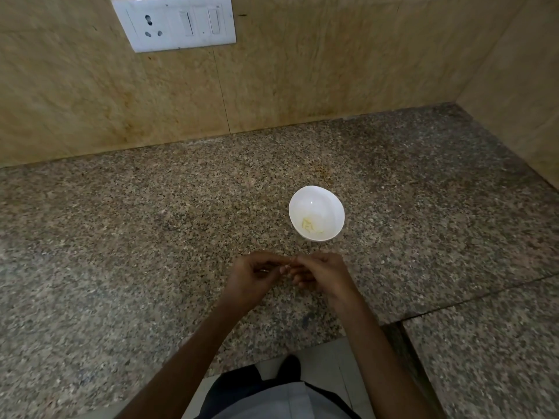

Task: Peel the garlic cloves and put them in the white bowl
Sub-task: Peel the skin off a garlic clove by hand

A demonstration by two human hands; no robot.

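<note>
We see no words or labels we can read anywhere, not even on the white switch plate (174, 23) up on the tan wall. Our left hand (252, 275) and right hand (322, 273) meet over the speckled stone counter (121, 237), fingertips pinched close on something tiny between them, but it is too small and hidden for us to tell what it is or which way it points. The white bowl (316, 212) stands upright just past our hands, and a few pale peeled garlic pieces (310, 225) lie in its bottom.
</note>
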